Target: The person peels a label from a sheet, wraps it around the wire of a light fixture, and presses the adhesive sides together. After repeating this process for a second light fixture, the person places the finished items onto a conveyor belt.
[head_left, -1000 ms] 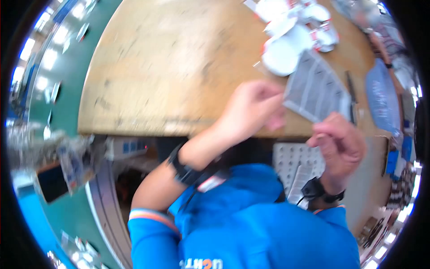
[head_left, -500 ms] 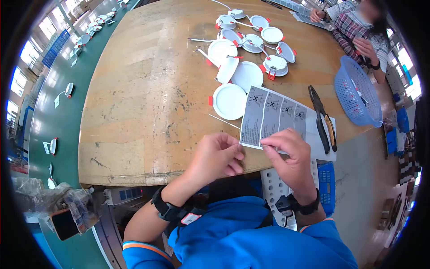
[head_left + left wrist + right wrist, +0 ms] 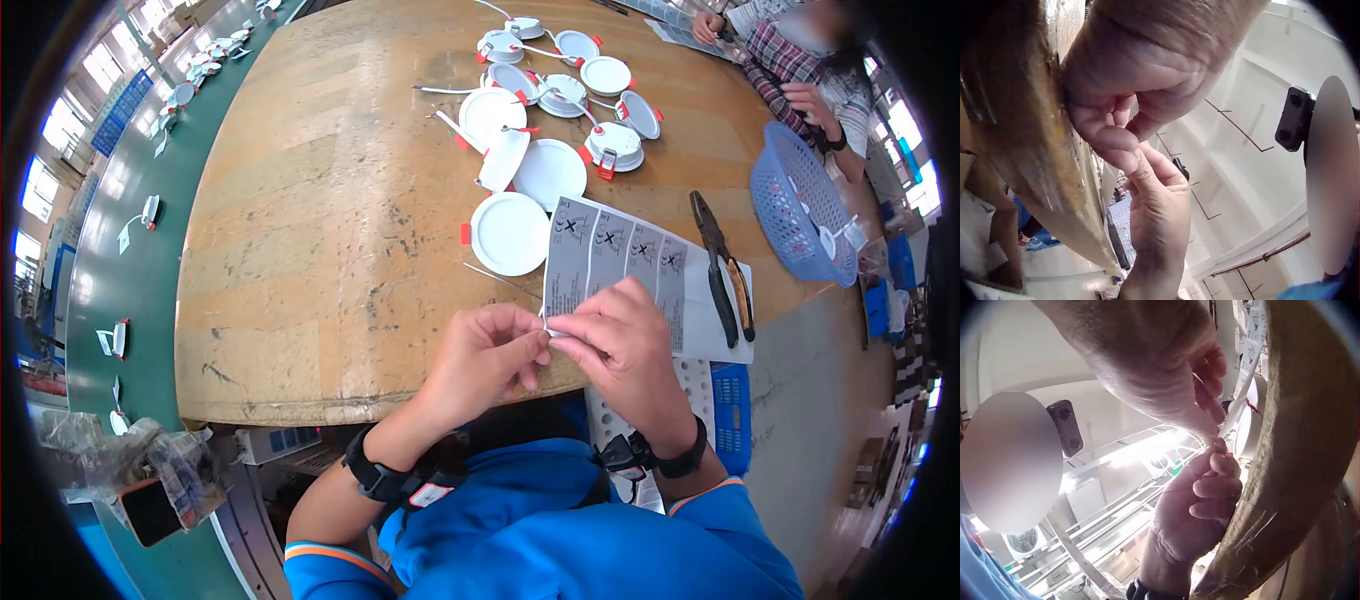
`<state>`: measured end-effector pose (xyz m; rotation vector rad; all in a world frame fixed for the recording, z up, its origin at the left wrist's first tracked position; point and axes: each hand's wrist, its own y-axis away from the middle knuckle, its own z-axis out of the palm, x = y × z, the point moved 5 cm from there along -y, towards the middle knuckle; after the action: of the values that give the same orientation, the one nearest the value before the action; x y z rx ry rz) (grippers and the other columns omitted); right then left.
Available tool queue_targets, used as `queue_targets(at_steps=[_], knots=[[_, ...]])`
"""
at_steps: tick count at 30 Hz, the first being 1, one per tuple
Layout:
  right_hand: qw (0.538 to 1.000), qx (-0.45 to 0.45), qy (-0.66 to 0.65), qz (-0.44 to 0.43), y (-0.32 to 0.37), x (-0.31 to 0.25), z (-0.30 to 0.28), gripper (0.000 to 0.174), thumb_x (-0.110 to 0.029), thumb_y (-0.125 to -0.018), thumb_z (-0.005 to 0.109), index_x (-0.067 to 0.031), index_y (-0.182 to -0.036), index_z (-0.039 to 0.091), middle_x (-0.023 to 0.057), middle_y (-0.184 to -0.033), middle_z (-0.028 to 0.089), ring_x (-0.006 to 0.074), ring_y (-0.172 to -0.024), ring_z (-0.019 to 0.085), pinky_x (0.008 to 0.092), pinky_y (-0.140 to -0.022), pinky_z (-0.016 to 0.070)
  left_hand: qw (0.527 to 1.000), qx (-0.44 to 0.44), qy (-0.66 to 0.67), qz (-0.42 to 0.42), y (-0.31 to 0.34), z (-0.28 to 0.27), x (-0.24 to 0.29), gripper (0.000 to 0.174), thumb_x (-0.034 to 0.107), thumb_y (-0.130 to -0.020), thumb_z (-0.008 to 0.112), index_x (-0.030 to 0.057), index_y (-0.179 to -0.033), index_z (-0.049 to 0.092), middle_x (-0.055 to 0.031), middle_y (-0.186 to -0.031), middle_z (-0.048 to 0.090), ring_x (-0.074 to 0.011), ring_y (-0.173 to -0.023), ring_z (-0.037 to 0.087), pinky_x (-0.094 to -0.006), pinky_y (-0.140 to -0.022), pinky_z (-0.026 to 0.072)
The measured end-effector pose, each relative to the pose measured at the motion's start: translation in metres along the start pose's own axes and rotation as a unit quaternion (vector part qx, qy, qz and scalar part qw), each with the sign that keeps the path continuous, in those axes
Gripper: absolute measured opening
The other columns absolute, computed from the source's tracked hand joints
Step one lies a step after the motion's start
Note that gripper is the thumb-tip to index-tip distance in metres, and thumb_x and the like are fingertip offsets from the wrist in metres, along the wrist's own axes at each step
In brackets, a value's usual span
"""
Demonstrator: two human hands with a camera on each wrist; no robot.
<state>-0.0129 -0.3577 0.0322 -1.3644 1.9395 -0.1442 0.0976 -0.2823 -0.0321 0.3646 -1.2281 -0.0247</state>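
A grey-and-white label sheet [image 3: 615, 250], printed with crossed-out symbols, lies near the table's front edge. My left hand [image 3: 483, 362] and right hand [image 3: 625, 340] meet at its lower left corner. Thumb and forefinger of each hand pinch there, fingertips nearly touching. In the left wrist view the left hand [image 3: 1141, 69] is above, with the right hand [image 3: 1160, 215] below it. The fingertips largely hide the pinched corner. Just behind the sheet sits a white round downlight [image 3: 510, 233] with a red clip tab.
Pliers [image 3: 715, 260] lie across the sheet's right side. More white downlights [image 3: 565, 95] with wires are clustered farther back. A blue basket [image 3: 800, 210] stands at the right, close to another person [image 3: 800, 75]. Along the left runs a green conveyor [image 3: 110, 260] carrying lamps.
My right hand has moved left along the sheet's lower edge to its corner, and the left hand has come in to meet it. The earliest frame is blurred, with the hands wider apart.
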Motion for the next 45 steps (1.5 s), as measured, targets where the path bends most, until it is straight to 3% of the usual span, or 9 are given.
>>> queue_targets(at_steps=[19,22,25,27,29,31,34,41,45], knots=[[0.997,-0.027,0.019,0.072,-0.005,-0.004,0.003,0.010,-0.001,-0.062,0.066,-0.0060,-0.064,0.058,0.0049,-0.066,0.053,0.0230,-0.066,0.049,0.0328,-0.058,0.0403,0.997,0.023,-0.018,0.075,0.004,0.002,-0.004,0.004,0.006,-0.084,0.056,0.0027,-0.086,0.058,-0.0003,-0.068,0.058,-0.0038,-0.055,0.053,-0.0152,-0.042,0.0357],[0.995,0.036,-0.017,0.092,-0.004,0.021,-0.006,0.008,-0.001,-0.065,0.065,-0.0057,-0.066,0.059,0.0034,-0.065,0.053,0.0169,-0.064,0.050,0.0286,-0.057,0.0401,0.997,0.038,-0.036,0.054,0.003,0.002,-0.002,0.003,0.006,-0.084,0.055,0.0033,-0.082,0.056,-0.0002,-0.067,0.057,-0.0041,-0.053,0.053,-0.0158,-0.042,0.0369],[0.940,0.181,-0.129,0.259,0.008,0.072,-0.064,0.006,-0.006,-0.076,0.063,-0.0015,-0.075,0.060,-0.0056,-0.065,0.048,0.0037,-0.061,0.043,0.0204,-0.059,0.0379,0.997,0.049,-0.047,0.039,0.001,0.001,-0.003,0.004,0.005,-0.083,0.054,0.0035,-0.080,0.055,-0.0004,-0.065,0.056,-0.0043,-0.051,0.053,-0.0162,-0.041,0.0383],[0.902,0.321,0.051,0.284,0.023,0.084,-0.127,0.015,-0.012,-0.081,0.060,0.0011,-0.088,0.061,-0.0004,-0.076,0.056,0.0076,-0.068,0.049,0.0212,-0.063,0.0407,0.997,0.055,-0.053,0.029,0.001,0.001,-0.003,0.004,0.005,-0.083,0.054,0.0032,-0.079,0.055,-0.0007,-0.065,0.056,-0.0044,-0.050,0.053,-0.0165,-0.041,0.0393],[0.878,0.427,0.123,0.177,0.056,0.092,-0.183,0.020,-0.014,-0.081,0.060,0.0027,-0.092,0.061,0.0024,-0.082,0.058,0.0092,-0.075,0.052,0.0224,-0.068,0.0412,0.996,0.066,-0.062,0.018,0.000,0.002,-0.002,0.005,0.005,-0.083,0.053,0.0027,-0.078,0.054,-0.0011,-0.064,0.056,-0.0047,-0.049,0.053,-0.0169,-0.041,0.0404],[0.806,0.524,0.112,0.252,0.089,0.087,-0.220,0.022,-0.013,-0.081,0.060,0.0047,-0.094,0.061,0.0038,-0.085,0.058,0.0104,-0.079,0.051,0.0229,-0.073,0.0404,0.996,0.073,-0.055,0.023,-0.001,0.001,-0.002,0.007,0.005,-0.083,0.054,0.0016,-0.077,0.055,-0.0013,-0.065,0.056,-0.0053,-0.049,0.053,-0.0175,-0.041,0.0412],[0.821,0.549,0.048,0.153,0.115,0.053,-0.228,0.018,-0.009,-0.082,0.056,0.0053,-0.090,0.060,0.0055,-0.085,0.058,0.0119,-0.080,0.050,0.0252,-0.074,0.0403,0.993,0.076,-0.084,0.025,0.008,0.003,0.001,0.009,0.006,-0.084,0.056,-0.0002,-0.078,0.055,-0.0017,-0.067,0.057,-0.0059,-0.051,0.055,-0.0181,-0.044,0.0428],[0.973,0.230,0.012,-0.026,0.052,-0.059,-0.097,0.012,-0.002,-0.062,0.061,-0.0026,-0.073,0.058,0.0048,-0.068,0.050,0.0165,-0.065,0.046,0.0289,-0.059,0.0361,0.981,0.071,-0.122,0.131,0.091,0.014,0.008,0.011,0.010,-0.084,0.060,-0.0017,-0.084,0.059,-0.0027,-0.069,0.059,-0.0055,-0.060,0.053,-0.0192,-0.053,0.0434],[0.978,0.105,0.015,-0.181,0.025,-0.105,-0.037,0.027,-0.002,-0.051,0.068,-0.0117,-0.075,0.061,-0.0012,-0.067,0.050,0.0187,-0.061,0.046,0.0306,-0.056,0.0339,0.982,0.078,-0.009,0.171,0.139,0.009,0.025,0.013,0.008,-0.085,0.058,-0.0031,-0.091,0.059,-0.0056,-0.081,0.060,-0.0079,-0.073,0.057,-0.0195,-0.060,0.0452]])
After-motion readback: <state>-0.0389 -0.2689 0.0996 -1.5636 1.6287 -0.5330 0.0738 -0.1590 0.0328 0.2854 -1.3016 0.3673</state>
